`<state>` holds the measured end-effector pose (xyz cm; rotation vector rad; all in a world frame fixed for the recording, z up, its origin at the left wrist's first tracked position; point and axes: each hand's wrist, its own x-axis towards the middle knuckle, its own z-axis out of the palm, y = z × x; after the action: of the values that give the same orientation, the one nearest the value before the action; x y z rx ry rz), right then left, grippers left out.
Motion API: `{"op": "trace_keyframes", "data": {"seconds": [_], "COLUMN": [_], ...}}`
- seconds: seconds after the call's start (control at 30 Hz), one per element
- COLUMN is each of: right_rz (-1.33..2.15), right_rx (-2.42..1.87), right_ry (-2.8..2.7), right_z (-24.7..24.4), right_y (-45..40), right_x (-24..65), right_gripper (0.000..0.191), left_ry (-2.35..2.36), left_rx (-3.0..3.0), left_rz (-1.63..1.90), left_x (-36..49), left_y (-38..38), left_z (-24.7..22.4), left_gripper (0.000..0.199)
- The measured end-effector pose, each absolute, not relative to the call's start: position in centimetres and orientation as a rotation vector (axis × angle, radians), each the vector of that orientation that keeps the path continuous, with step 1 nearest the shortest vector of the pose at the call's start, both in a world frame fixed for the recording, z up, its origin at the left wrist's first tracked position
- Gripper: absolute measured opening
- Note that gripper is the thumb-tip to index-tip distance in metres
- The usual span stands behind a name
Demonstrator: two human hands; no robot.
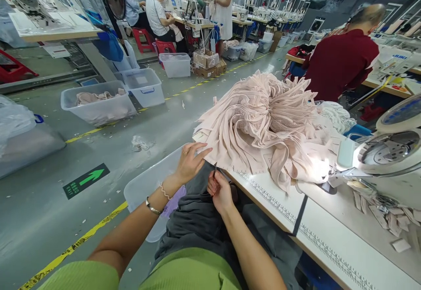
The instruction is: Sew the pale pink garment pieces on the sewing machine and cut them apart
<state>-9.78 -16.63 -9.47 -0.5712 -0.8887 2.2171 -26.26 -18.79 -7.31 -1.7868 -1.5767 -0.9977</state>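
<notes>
A large heap of pale pink fabric pieces [243, 127] lies on the white table [272, 198], bunched together near its middle. At the heap's near left corner is my left hand [192, 162], fingers stretched out and their tips at the cloth's edge; its thumb is not clearly visible. My right hand [219, 191] is closed just below the table edge, over my lap. A thin dark pointed tool [215, 170] sticks up from its fingers towards the fabric edge; most of it is hidden, so its exact kind is unclear.
A sewing machine [391, 162] stands right of the heap, with fabric scraps [393, 220] by it. A clear plastic bin [141, 180] sits beside my left leg. More bins [98, 105] stand on the floor. A person in dark red [345, 62] sits beyond the table.
</notes>
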Motion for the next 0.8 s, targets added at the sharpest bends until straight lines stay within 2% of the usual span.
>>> {"op": "trace_keyframes", "data": {"seconds": [0.23,0.4,0.57,0.73,0.8], "right_rz": [2.151,2.169,2.258,2.194,2.11], "right_rx": [-0.478,-0.52,-0.516,-0.503,-0.561], "right_ry": [-0.838,-0.599,-0.524,-0.639,-0.839], "right_z": [-8.7,-8.5,-7.9,-7.6,-6.9], "right_y": [-17.6,-18.9,-18.0,-18.2,-18.5], "right_x": [-9.7,-6.9,-6.1,-6.6,-5.6], "right_gripper": [0.037,0.032,0.03,0.038,0.04], "left_ry": [-1.508,-1.343,-1.331,-1.311,-1.345], "left_rx": [-1.882,-1.994,-1.942,-1.962,-2.034], "left_rz": [-0.998,-1.062,-1.124,-1.115,-1.036], "left_x": [-24.6,-22.6,-22.6,-22.5,-22.0], "left_y": [-18.6,-17.9,-17.9,-18.2,-18.2], "left_z": [-6.6,-6.4,-6.5,-6.0,-5.7], "left_gripper": [0.036,0.017,0.013,0.01,0.019]}}
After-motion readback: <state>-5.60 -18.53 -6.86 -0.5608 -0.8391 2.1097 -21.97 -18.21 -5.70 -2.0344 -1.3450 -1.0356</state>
